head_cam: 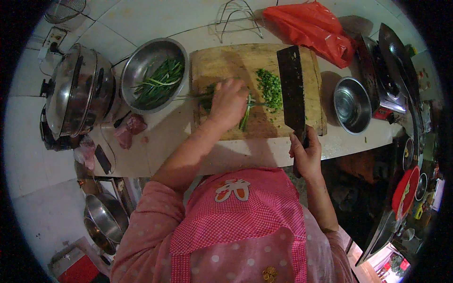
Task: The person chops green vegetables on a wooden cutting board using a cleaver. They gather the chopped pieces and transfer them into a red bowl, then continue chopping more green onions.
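Observation:
My left hand (230,100) rests over a bunch of green onions (245,118) on a thick wooden cutting board (226,58); the fingers curl down, and the fingertips hide part of the stalks. In my right hand (307,152) is the handle of a dark-bladed cleaver (291,85), its wide blade over the right part of the board. Between the hand on the onions and the blade lies a pile of chopped green onion (269,88). Left of the board, a steel bowl (129,76) holds more long green onions (161,85).
Pieces of raw meat (129,131) lie on the counter at left, near a lidded steel pot (58,102). Behind the board are a wire rack (238,14) and a red plastic bag (311,24). An empty steel bowl (352,106) stands right of it, beside a gas stove (389,102).

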Demonstrator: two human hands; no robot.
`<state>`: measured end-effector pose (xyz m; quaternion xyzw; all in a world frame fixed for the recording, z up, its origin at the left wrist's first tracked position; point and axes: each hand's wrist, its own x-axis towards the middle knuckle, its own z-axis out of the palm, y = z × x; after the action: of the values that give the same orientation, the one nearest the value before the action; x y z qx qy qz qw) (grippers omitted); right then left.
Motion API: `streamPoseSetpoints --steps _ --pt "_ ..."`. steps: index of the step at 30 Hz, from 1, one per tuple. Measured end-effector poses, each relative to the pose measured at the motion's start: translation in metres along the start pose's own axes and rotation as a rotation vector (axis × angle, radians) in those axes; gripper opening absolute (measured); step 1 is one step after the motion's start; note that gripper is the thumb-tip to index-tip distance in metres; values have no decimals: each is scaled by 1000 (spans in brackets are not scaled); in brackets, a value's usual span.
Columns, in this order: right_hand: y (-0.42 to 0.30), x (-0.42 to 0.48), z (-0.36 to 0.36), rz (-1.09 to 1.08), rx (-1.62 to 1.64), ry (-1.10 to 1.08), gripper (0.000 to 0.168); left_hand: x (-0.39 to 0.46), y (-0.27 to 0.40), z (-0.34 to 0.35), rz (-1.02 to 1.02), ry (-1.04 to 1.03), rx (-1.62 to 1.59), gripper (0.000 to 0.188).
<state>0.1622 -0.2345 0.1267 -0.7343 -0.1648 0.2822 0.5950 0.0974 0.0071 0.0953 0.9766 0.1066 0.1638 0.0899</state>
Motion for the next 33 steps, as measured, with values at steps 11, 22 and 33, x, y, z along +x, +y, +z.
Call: streamPoseSetpoints --steps 11,22,33 --pt "5 -3 -4 19 31 2 27 -12 0 4 -78 -238 6 26" --pt "8 -4 -1 8 29 -8 27 15 -18 11 -324 -559 132 126" --pt "7 2 12 -105 -103 -140 26 -17 -9 61 -177 -231 128 50"
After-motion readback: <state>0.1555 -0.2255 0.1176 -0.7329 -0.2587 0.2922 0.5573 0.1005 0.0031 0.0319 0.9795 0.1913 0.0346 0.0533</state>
